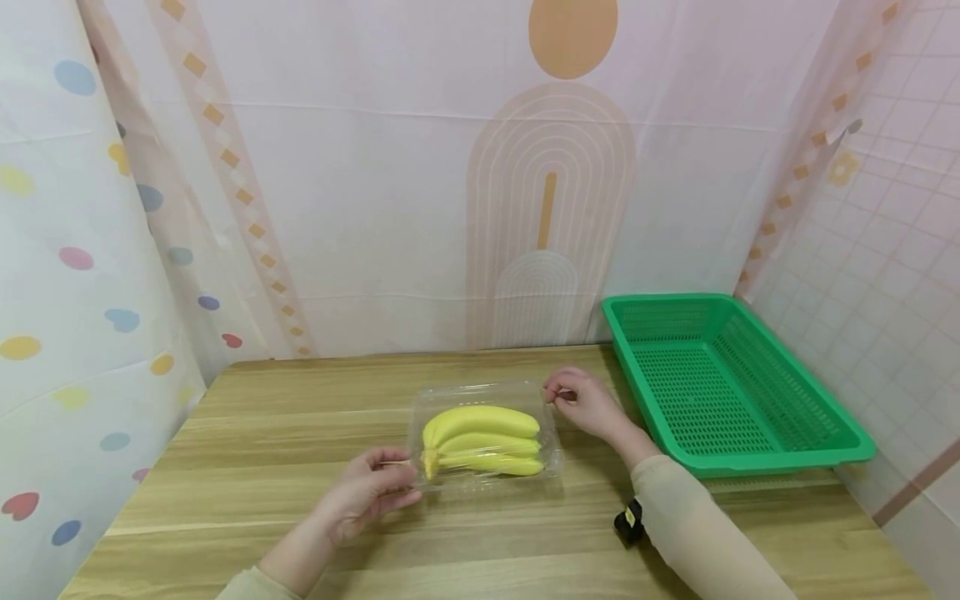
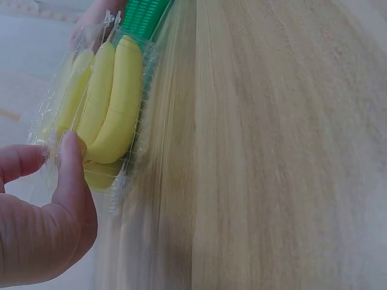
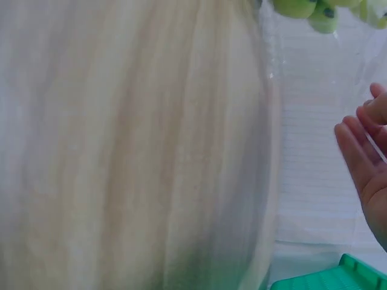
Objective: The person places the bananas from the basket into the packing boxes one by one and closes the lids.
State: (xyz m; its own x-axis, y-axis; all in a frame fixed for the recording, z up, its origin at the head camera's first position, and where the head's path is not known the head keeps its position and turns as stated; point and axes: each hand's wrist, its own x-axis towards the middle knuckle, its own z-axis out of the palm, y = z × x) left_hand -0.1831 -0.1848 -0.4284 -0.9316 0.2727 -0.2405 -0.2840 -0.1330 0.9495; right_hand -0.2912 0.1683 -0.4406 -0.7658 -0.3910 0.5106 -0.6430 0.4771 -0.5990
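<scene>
Yellow bananas (image 1: 480, 433) lie in a clear plastic box (image 1: 551, 462), their joined stem end toward the left. My left hand (image 1: 371, 487) grips the box's left edge; in the left wrist view its thumb (image 2: 71, 163) lies against the clear wall beside the bananas (image 2: 115, 103). At the far right corner of the box, my right hand (image 1: 588, 404) has thumb and forefinger bent together, pinching the plastic edge. Only part of that right hand (image 3: 375, 163) shows in the right wrist view, near rounded yellow-green ends (image 3: 323, 18) behind clear plastic.
A green perforated basket (image 1: 772, 462) stands to the right of the box, beyond my right forearm. The wooden table (image 1: 285, 450) meets a patterned cloth backdrop (image 1: 375, 208) behind. A small black device (image 1: 628, 523) sits by the right sleeve.
</scene>
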